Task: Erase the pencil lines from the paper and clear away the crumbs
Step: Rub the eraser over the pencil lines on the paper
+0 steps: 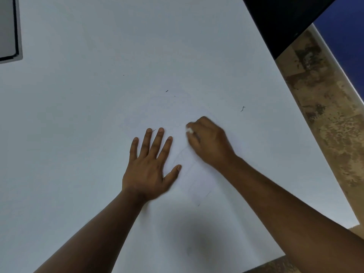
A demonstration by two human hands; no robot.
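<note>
**Hands on the paper, eraser at work**

No brand, label or readable writing shows anywhere. The paper (98,115) is a large white sheet covering most of the table (325,125), whose mottled brown top shows along the right edge. The left hand (148,166) lies flat on the sheet, palm down, fingers straight and spread, thumb angled out to the right. Just to its right, the right hand (209,140) is curled, knuckles up, pinching a small white eraser (190,131) against the paper. Faint pencil lines (197,184) run between and below the two hands. A few dark crumbs (242,108) lie scattered on the sheet beyond the fingers.
</note>
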